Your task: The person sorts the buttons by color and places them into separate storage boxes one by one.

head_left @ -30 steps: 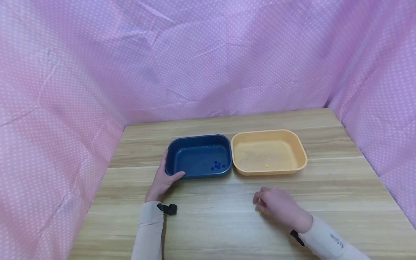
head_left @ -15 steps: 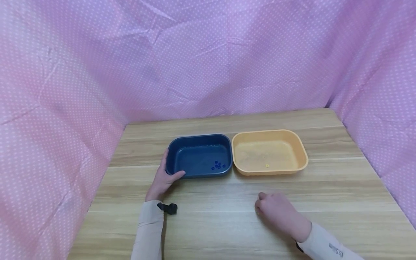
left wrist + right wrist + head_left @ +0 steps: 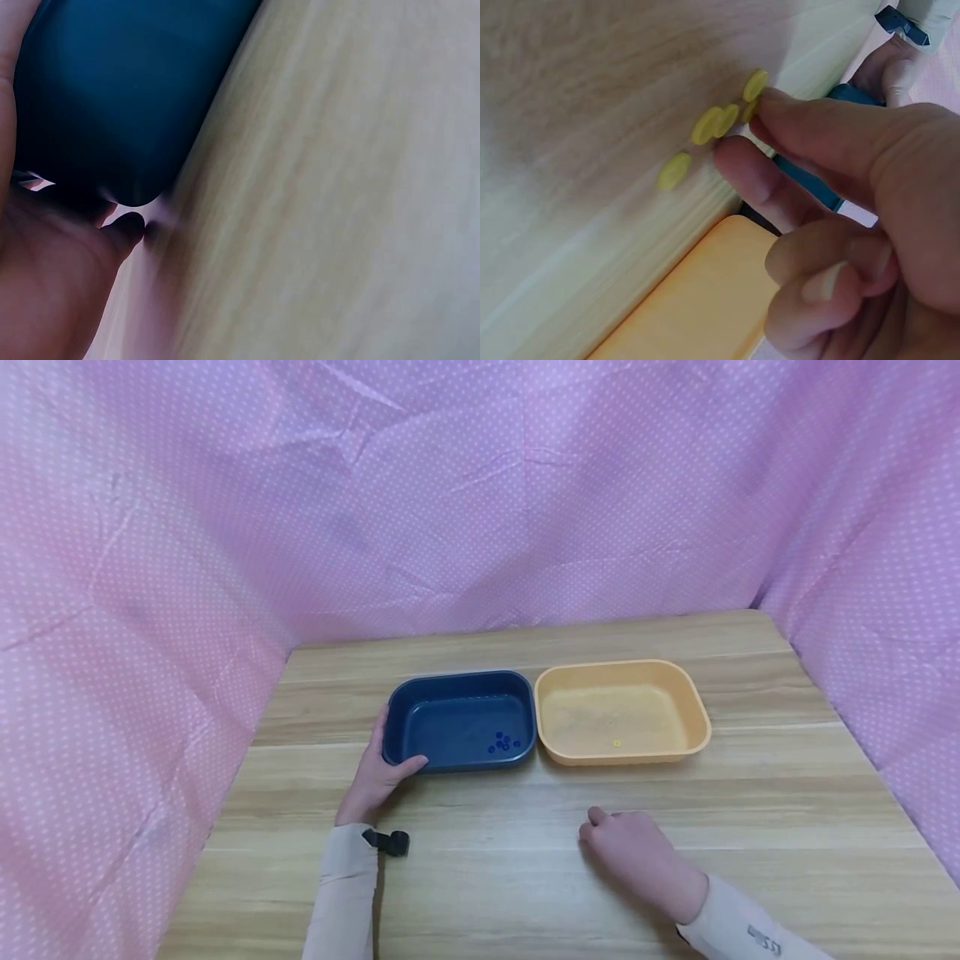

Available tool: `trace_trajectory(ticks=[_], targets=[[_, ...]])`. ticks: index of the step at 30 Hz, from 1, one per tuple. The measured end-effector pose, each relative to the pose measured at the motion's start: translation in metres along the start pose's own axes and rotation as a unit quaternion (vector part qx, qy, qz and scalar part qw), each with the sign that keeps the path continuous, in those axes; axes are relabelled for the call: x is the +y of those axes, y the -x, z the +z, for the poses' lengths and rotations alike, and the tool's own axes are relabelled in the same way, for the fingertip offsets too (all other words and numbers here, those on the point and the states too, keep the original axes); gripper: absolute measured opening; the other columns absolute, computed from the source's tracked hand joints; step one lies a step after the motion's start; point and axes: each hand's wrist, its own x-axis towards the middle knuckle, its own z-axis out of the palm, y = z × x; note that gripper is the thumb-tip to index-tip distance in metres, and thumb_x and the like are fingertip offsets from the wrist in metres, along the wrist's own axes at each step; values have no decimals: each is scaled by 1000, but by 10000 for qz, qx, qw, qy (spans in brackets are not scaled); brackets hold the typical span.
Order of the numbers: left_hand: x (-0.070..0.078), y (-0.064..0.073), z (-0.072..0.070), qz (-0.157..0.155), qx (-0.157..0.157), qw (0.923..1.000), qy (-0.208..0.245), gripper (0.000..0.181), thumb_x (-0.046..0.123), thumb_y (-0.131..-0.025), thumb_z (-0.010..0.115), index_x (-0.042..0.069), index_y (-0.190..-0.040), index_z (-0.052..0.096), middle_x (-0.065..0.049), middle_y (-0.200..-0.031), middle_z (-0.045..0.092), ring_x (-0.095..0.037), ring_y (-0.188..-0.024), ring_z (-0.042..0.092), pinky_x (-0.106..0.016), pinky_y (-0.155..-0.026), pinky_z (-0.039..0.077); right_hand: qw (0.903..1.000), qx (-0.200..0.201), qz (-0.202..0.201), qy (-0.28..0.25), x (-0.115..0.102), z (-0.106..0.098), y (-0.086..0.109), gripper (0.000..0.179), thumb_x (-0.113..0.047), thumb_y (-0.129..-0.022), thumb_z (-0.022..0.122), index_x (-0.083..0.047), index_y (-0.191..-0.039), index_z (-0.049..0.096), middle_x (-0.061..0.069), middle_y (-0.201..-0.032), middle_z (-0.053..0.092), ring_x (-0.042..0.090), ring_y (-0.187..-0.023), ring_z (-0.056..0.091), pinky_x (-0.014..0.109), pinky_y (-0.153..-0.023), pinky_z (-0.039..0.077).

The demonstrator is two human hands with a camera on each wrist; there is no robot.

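Observation:
My left hand [image 3: 375, 777] holds the near left corner of a dark blue tray [image 3: 459, 768], thumb over the front rim and fingers along the left side. In the left wrist view the blue tray's corner [image 3: 135, 112] sits between thumb and fingers. My right hand [image 3: 637, 856] is low over the table, in front of the orange tray [image 3: 622, 758]. The right wrist view shows its thumb and index fingertips right at several small yellow button-like discs [image 3: 706, 126] on the wood, the other fingers curled. One disc is partly hidden by the thumb; I cannot tell whether it is pinched.
Several small dark blue discs [image 3: 501, 743] lie in the blue tray's near right corner. A single yellow disc [image 3: 617, 743] lies inside the orange tray. Both trays stand side by side on the wooden table [image 3: 480, 877]. Pink dotted cloth [image 3: 480, 527] surrounds the table's back and sides.
My right hand has turned knuckles-up and shifted slightly, lately to the left; a yellow disc seen under its fingertips earlier is now covered in the head view. The left hand stays put.

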Motion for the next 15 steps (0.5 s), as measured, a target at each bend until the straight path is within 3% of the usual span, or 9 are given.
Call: trace_trajectory(ticks=[8, 12, 15], targets=[[11, 1, -2, -190, -133, 9997, 68, 105, 16, -84, 77, 23, -158, 2, -2, -163, 6, -29, -147, 8, -57, -115, 7, 9996, 88, 234, 139, -5, 1, 3, 17, 2, -72, 69, -6, -65, 56, 3, -68, 47, 13, -43, 40, 31, -33, 33], [8, 0, -1, -95, -92, 9999, -46, 106, 21, -84, 78, 27, -157, 3, 1, -163, 6, -27, -147, 8, -58, -115, 8, 9995, -16, 245, 194, -8, 2, 3, 17, 4, -72, 67, -5, -64, 55, 3, -68, 46, 11, -43, 37, 30, -32, 32], [14, 4, -1, -52, -90, 9999, -43, 105, 20, -84, 78, 26, -158, 3, 0, -163, 6, -28, -147, 8, -58, -115, 8, 9993, -28, 256, 270, -11, 2, 3, 16, 5, -72, 64, -4, -64, 53, 4, -69, 46, 11, -42, 35, 29, -32, 31]])
